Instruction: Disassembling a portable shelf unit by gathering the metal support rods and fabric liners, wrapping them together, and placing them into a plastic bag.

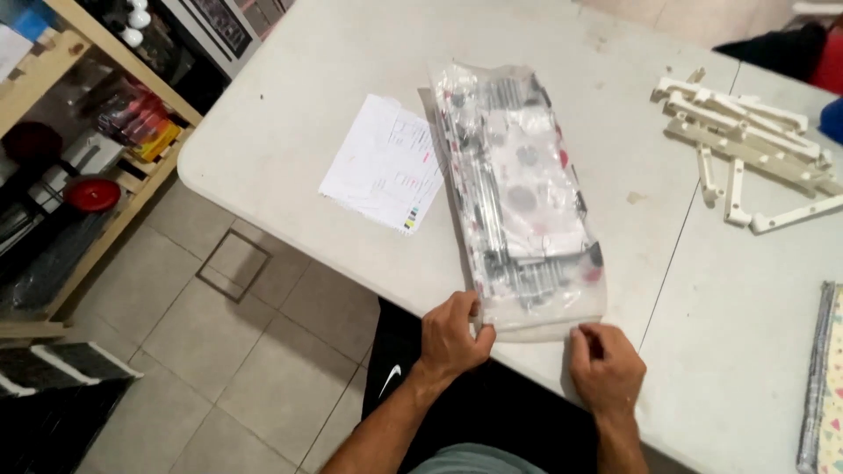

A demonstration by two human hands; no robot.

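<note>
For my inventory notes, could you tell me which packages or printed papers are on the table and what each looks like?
Clear plastic bag: table centre, long, holding grey rods and spotted fabric; both hands at its near end.
Printed sheet: left of the bag, white, rectangular.

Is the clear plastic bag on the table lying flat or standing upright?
Flat: the plastic bag lies lengthwise on the table, both hands at its near end.

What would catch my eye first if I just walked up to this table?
Probably the long clear plastic bag of metal rods and patterned fabric, lying mid-table with the left hand and right hand pinching its near end. A printed sheet lies left of it, white plastic brackets far right.
</note>
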